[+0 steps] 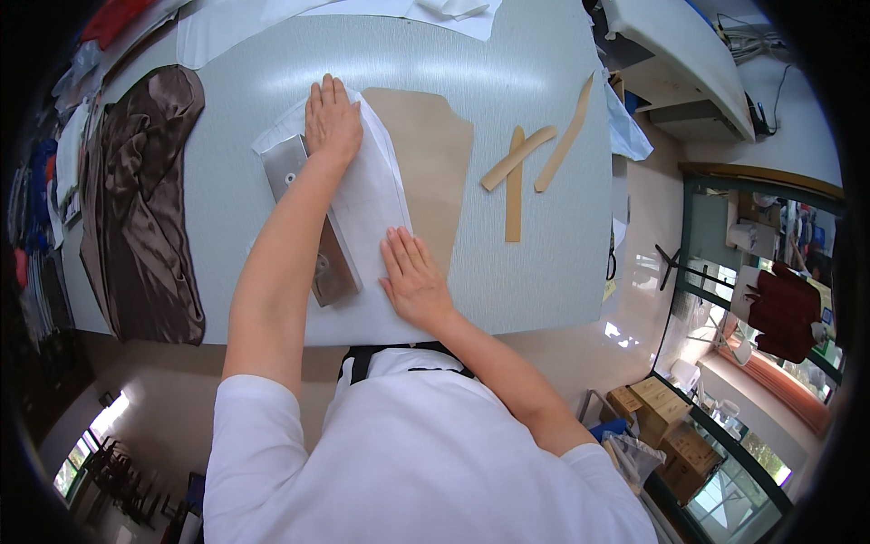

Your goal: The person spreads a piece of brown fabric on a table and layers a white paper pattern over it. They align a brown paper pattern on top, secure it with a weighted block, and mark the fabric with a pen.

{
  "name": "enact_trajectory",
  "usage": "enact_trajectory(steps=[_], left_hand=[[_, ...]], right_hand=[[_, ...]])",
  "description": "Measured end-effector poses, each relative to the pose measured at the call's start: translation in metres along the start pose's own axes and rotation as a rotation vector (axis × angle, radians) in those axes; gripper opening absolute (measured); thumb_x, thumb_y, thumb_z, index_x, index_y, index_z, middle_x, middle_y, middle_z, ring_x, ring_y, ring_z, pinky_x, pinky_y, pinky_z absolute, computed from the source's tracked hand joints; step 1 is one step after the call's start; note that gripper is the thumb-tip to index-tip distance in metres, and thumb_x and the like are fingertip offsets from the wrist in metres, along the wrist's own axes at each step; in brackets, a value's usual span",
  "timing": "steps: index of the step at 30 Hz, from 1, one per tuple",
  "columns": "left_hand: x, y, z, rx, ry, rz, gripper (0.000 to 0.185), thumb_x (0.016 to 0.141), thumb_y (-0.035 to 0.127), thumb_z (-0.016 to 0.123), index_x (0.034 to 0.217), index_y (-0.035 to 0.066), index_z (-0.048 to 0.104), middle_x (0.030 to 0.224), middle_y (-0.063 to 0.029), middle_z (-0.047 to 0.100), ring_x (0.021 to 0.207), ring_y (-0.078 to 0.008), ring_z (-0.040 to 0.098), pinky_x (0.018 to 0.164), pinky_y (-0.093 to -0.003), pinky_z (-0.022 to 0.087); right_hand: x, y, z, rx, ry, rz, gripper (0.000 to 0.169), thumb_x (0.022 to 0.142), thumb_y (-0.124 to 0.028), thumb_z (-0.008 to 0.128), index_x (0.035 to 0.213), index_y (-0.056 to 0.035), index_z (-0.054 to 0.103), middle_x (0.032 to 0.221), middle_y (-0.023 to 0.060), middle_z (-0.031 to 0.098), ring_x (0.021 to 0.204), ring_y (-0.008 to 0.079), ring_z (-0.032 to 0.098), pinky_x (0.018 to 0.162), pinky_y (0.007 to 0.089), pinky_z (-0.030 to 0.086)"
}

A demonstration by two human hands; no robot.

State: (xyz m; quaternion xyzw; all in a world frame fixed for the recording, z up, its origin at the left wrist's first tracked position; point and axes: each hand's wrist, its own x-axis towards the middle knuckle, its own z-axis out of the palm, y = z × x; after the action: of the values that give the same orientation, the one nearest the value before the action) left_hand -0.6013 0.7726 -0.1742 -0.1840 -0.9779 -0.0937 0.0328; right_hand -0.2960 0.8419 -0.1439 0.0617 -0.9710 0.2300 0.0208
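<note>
My left hand [333, 119] lies flat near the far end of a white sheet [370, 183] with faint lines; cloth or paper, I cannot tell. Lower down, my right hand [416, 279] rests palm-down across the sheet's right edge. From under that edge extends a large brown card pattern piece [428, 149], with a notched upper right corner. A long metal block [338, 262] sits on the sheet's left part. My left forearm passes over the block and hides its middle. Neither hand grips anything.
Crumpled dark brown satin cloth [146, 204] covers the left of the pale table [557, 272]. On the right lie narrow card strips [514, 204], two of them crossed. White sheets [455, 15] lie along the far side. Cardboard boxes [686, 449] stand on the floor at right.
</note>
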Motion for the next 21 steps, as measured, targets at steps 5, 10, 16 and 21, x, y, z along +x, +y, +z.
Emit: enact_trajectory(steps=[5, 10, 16, 21], left_hand=[[-0.076, 0.03, -0.01, 0.053, -0.022, 0.215, 0.057, 0.103, 0.02, 0.052, 0.151, -0.008, 0.04, 0.162, -0.0207, 0.037, 0.152, -0.0386, 0.031, 0.125, -0.0461, 0.026], [-0.13, 0.04, -0.011, -0.047, -0.069, 0.22, 0.058, 0.101, 0.022, 0.056, 0.153, 0.001, 0.042, 0.164, -0.0151, 0.037, 0.152, -0.0378, 0.031, 0.123, -0.0531, 0.026], [-0.113, 0.038, -0.036, 0.005, -0.264, 0.211, 0.07, 0.098, 0.029, 0.065, 0.159, 0.012, 0.037, 0.168, -0.008, 0.031, 0.154, -0.037, 0.028, 0.123, -0.055, 0.027], [-0.103, 0.041, -0.051, 0.062, -0.41, 0.209, 0.087, 0.091, 0.038, 0.074, 0.162, 0.012, 0.031, 0.17, -0.0078, 0.025, 0.155, -0.0368, 0.026, 0.124, -0.0539, 0.026]], right_hand=[[-0.002, 0.002, 0.004, 0.009, 0.014, 0.009, 0.067, 0.091, -0.029, 0.069, 0.146, 0.0051, 0.05, 0.157, 0.0212, 0.045, 0.151, 0.0344, 0.036, 0.126, 0.0467, 0.024], [-0.001, -0.001, 0.0, 0.009, 0.011, 0.009, 0.068, 0.091, -0.029, 0.068, 0.146, 0.0051, 0.049, 0.157, 0.0213, 0.045, 0.151, 0.0342, 0.035, 0.126, 0.0464, 0.023], [-0.003, 0.002, 0.005, 0.014, 0.029, -0.005, 0.068, 0.091, -0.029, 0.069, 0.146, 0.0056, 0.049, 0.158, 0.0216, 0.044, 0.151, 0.0342, 0.035, 0.126, 0.0466, 0.023], [-0.024, 0.005, 0.0, 0.002, -0.021, -0.027, 0.068, 0.091, -0.029, 0.069, 0.147, 0.0057, 0.048, 0.159, 0.0208, 0.043, 0.152, 0.0345, 0.034, 0.127, 0.047, 0.023]])
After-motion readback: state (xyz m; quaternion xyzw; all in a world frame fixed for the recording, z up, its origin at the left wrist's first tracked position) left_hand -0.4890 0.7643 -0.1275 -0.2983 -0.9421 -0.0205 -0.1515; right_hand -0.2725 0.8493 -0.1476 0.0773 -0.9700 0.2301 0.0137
